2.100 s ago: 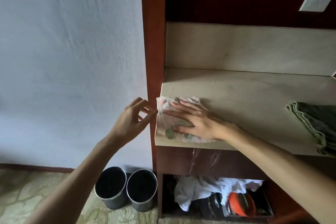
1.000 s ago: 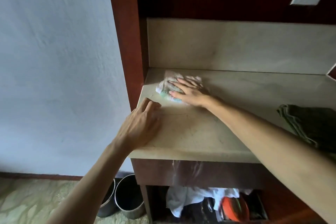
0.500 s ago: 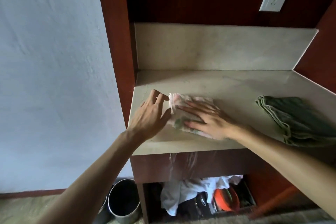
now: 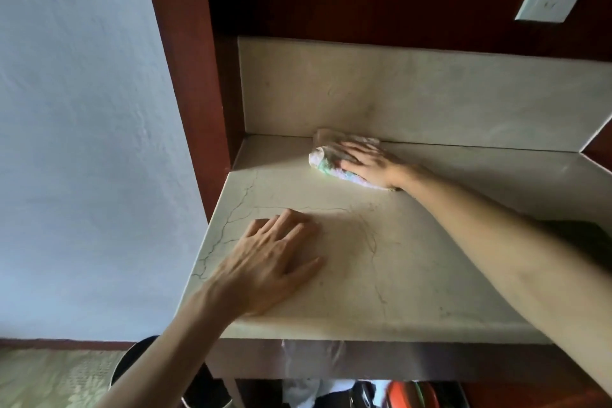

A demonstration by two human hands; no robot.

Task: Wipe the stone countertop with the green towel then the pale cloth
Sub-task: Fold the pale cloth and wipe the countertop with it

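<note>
Pale cloth (image 4: 326, 159) is bunched under my flat right hand (image 4: 369, 164) at the back of the table (image 4: 381, 262), soft and light, so I'd press down on its middle; left hand (image 4: 265, 270) rests spread out nearer me.

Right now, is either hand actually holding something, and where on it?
Neither grips anything. The right hand presses flat on top of the pale cloth; the left hand rests flat on the stone countertop.
</note>
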